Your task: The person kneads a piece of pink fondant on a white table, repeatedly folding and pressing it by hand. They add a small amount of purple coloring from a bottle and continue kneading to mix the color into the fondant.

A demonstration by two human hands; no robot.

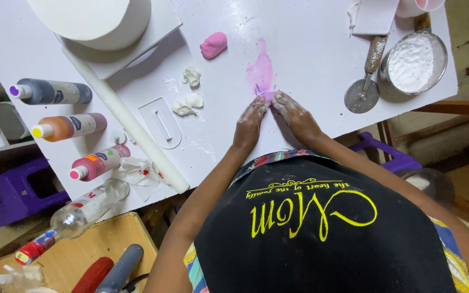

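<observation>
Hands press together on a small pink lump (267, 96) at the desk's (310, 59) near edge: left hand (249, 123) and right hand (295, 115), fingertips pinching it, a pink smear (260, 71) beyond, pink dough ball (213, 44) further toward the far edge

Small pink fondant lump (267, 95), table-pressed

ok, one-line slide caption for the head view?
Left hand and right hand press a small pink fondant piece on a white table beside a rolling pin.
</observation>
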